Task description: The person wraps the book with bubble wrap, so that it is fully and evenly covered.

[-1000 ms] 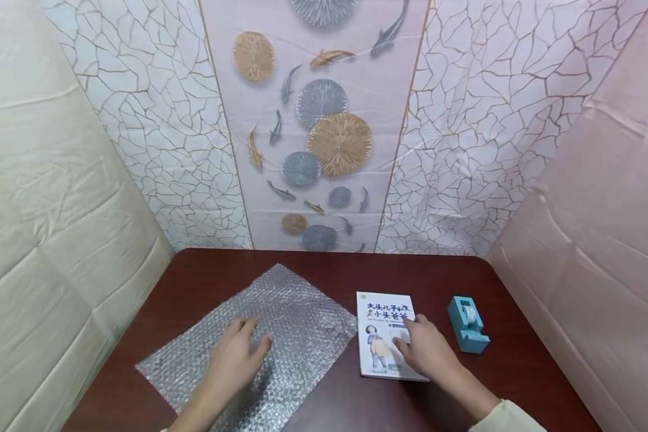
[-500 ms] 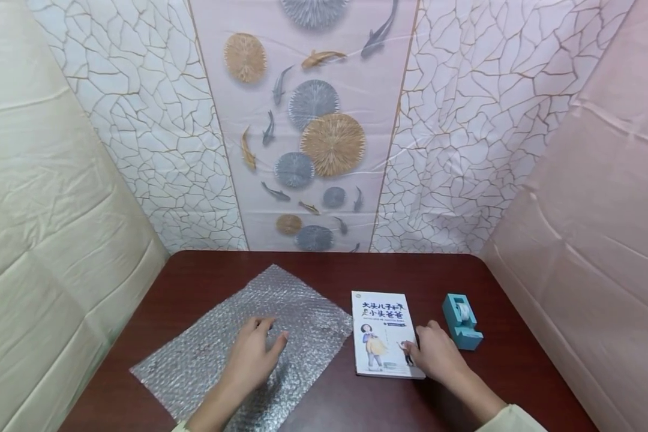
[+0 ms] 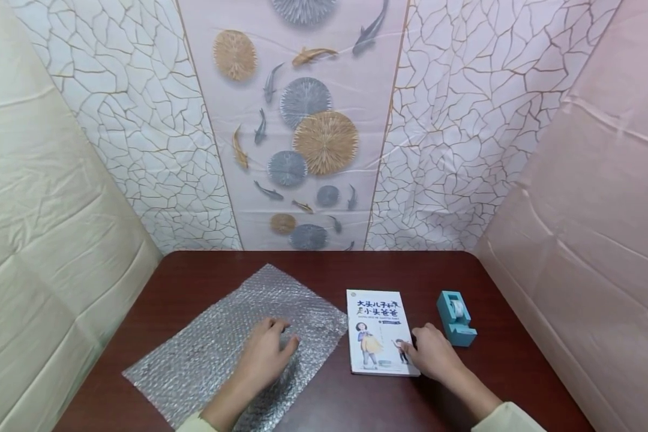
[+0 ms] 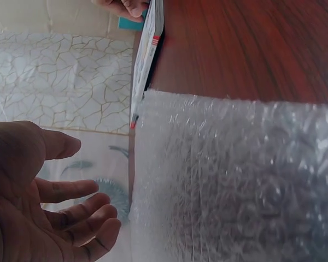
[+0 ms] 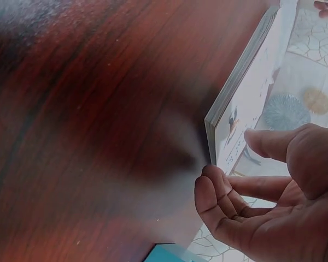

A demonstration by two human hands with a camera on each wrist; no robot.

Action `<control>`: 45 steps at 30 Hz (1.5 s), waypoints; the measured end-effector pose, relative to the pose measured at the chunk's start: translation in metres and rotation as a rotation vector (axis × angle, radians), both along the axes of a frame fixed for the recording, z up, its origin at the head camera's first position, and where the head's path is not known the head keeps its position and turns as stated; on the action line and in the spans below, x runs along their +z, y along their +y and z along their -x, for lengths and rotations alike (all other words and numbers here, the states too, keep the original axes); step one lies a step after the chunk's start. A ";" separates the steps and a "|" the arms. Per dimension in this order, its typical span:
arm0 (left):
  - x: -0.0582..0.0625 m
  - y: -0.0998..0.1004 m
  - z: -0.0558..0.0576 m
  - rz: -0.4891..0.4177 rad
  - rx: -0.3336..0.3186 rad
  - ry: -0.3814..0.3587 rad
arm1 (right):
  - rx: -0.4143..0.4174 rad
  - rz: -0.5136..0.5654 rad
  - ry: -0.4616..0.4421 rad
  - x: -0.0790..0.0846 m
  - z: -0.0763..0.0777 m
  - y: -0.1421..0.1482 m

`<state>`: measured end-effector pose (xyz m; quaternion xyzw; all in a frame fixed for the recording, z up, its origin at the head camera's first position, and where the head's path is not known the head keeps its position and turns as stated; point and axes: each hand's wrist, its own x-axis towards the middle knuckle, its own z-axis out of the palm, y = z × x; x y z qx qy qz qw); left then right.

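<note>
A white paperback book [image 3: 375, 333] with a drawn woman and child on its cover lies on the dark red table. At its right edge my right hand [image 3: 434, 353] pinches it, the thumb over the cover and the fingers curled against the side, as the right wrist view shows. Left of the book, a sheet of clear bubble wrap [image 3: 210, 336] is spread flat at a slant, one corner reaching the book's left edge. Above this sheet hovers my left hand [image 3: 264, 354], holding nothing, its fingers loosely bent and thumb apart in the left wrist view.
A turquoise tape dispenser [image 3: 456, 319] with a roll of clear tape stands right of the book, close to my right hand. The table [image 3: 324, 264] ends at a patterned backdrop [image 3: 302, 120], with pale cloth walls on both sides.
My right hand has gone from over the book's cover to its right edge and taken hold there. My left hand has shifted right above the bubble wrap. The head view has turned slightly.
</note>
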<state>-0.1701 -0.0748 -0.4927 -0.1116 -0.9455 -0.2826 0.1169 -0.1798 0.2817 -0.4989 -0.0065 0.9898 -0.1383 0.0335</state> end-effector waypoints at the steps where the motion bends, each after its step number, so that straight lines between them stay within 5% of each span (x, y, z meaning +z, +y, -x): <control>1: 0.000 0.001 0.001 0.006 -0.003 -0.005 | 0.005 0.001 0.006 0.000 0.000 0.000; 19: -0.015 0.041 0.013 0.076 -0.129 0.026 | -0.026 0.063 -0.050 -0.008 0.003 -0.004; 30: -0.022 0.063 0.017 0.110 -0.150 -0.107 | -0.026 0.046 -0.033 -0.009 0.002 -0.006; 45: -0.025 0.089 0.017 0.154 -0.218 -0.150 | -0.040 0.054 -0.054 -0.010 0.005 -0.004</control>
